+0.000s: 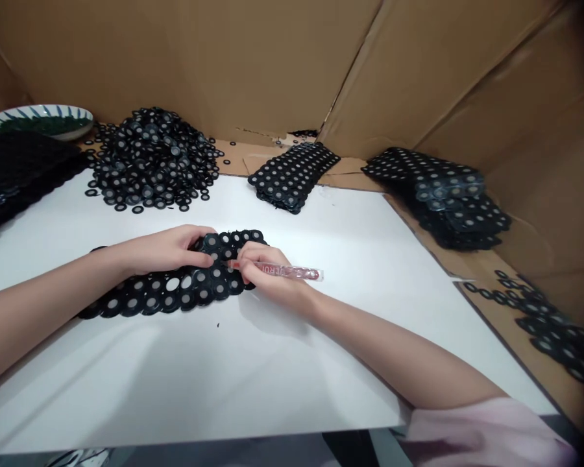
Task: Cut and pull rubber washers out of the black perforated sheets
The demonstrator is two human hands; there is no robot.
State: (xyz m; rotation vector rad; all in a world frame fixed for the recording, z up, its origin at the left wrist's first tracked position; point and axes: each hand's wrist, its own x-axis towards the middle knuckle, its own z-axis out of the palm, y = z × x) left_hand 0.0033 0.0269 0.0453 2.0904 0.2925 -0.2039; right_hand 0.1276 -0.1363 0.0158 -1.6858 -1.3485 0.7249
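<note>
Left hand [187,250] lies spread across the black disc sheet [203,295] on the worktop [272,383], right hand [260,266] pinches a red pen-like tool [294,272] at that sheet, and beyond the sheet sit a disc heap [153,159] and, farther right, a dotted stack [293,176].

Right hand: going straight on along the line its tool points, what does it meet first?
Likely the left hand, thumb side: the red tool in the right hand points across the sheet of black rings toward it. Depth is unclear; the tip may catch that sheet first.
</note>
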